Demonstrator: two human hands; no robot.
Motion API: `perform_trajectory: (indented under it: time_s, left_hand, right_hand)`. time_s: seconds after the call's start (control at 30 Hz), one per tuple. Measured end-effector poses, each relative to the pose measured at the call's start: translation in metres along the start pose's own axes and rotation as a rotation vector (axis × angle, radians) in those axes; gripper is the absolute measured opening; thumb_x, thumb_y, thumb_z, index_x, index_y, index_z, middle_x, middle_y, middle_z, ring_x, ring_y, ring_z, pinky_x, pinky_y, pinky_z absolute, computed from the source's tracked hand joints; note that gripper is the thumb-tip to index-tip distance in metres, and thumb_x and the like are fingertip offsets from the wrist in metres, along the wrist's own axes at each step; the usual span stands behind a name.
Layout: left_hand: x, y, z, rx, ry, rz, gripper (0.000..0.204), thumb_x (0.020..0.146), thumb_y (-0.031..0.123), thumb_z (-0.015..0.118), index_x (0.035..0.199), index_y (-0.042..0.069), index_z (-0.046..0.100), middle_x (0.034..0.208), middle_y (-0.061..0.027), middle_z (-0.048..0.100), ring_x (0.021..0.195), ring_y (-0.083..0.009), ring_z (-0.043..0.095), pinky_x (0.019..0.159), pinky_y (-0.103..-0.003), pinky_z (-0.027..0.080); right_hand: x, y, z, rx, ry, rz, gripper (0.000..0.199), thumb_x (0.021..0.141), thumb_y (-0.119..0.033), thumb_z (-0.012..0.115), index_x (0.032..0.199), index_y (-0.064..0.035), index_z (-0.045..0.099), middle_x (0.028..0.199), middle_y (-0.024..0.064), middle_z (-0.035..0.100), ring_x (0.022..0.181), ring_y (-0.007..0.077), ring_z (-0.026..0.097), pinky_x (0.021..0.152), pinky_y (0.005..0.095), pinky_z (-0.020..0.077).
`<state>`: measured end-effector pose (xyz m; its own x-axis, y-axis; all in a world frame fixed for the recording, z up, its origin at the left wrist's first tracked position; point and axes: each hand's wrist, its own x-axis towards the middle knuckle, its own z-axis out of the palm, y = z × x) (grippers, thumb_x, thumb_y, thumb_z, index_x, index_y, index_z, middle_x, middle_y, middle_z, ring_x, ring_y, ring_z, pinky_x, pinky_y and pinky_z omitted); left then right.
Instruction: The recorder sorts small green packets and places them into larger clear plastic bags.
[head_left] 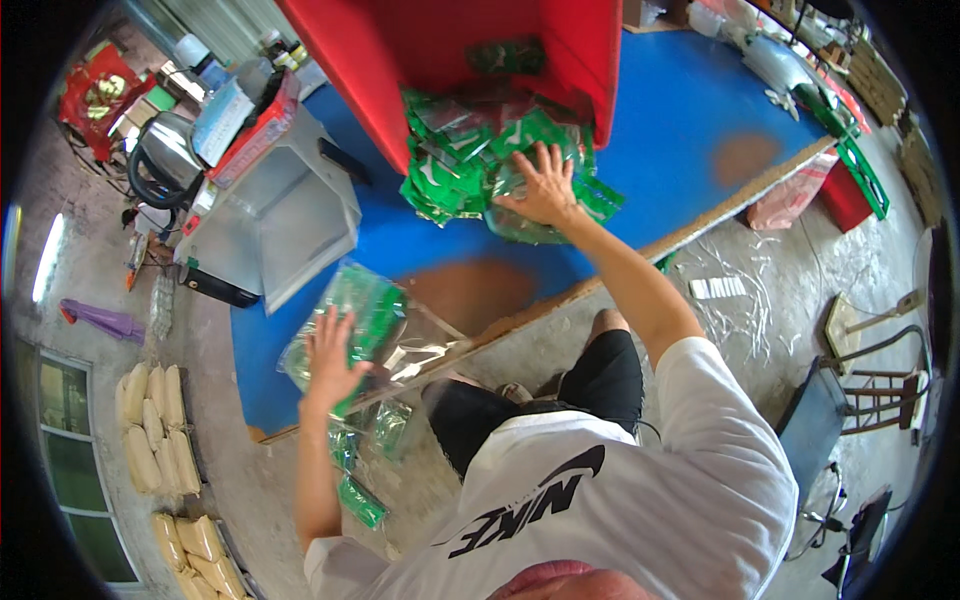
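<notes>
My right hand [547, 187] rests with spread fingers on a heap of small green packets [445, 165] in clear wrapping. The heap spills from the open mouth of a red bin [350, 70] onto the blue tabletop. Flat against a clear plastic bag [375, 308] with green contents lies my left hand [335, 355], its fingers apart. This bag is at the table's near left edge, and its transparent end stretches to the right. Whether anything sits beneath either palm is hidden.
Left of the heap a translucent tub [300, 215] lies on the blue table [670, 100]. A metal kettle [168, 150] stands beyond it. Green packets [362, 502] lie on the floor below. Filled sacks [155, 430] are stacked at far left; a chair [850, 390] is at right.
</notes>
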<state>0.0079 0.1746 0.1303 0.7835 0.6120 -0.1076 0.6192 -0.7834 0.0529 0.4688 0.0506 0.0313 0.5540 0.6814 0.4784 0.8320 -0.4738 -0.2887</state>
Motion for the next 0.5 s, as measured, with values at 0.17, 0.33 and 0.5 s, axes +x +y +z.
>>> perform_trajectory:
  time_s: [0.17,0.33,0.5]
  left_hand:
    - [0.03,0.028,-0.023,-0.055,0.248,-0.146,0.068,0.078,0.014,0.077,0.139,0.006,0.047,0.154,-0.0155,0.035,0.143,-0.034,0.032,0.116,-0.051,0.027]
    - [-0.001,0.155,-0.01,-1.047,0.027,0.164,0.04,0.088,0.015,0.073,0.122,0.0,0.061,0.118,-0.0125,0.068,0.112,-0.0236,0.063,0.1,-0.034,0.047]
    - [-0.029,0.172,0.085,-1.634,-0.381,-0.086,0.032,0.096,0.016,0.063,0.123,-0.001,0.06,0.118,-0.0136,0.066,0.11,-0.0186,0.063,0.095,-0.032,0.05]
  right_hand:
    - [-0.043,-0.057,-0.016,0.033,-0.227,-0.04,0.098,0.077,-0.083,0.047,0.147,-0.0139,0.043,0.152,0.0296,0.029,0.141,0.0527,0.021,0.112,0.0686,0.0146]
    - [-0.056,-0.057,-0.054,0.4,0.074,-0.003,0.082,0.089,-0.066,0.052,0.143,-0.0059,0.044,0.147,0.0282,0.037,0.14,0.0472,0.029,0.112,0.0616,0.0241]
    - [-0.149,-0.037,-0.125,0.09,-0.165,-0.209,0.067,0.09,-0.044,0.065,0.137,-0.0009,0.047,0.139,0.0224,0.047,0.126,0.0417,0.046,0.106,0.0495,0.0383]
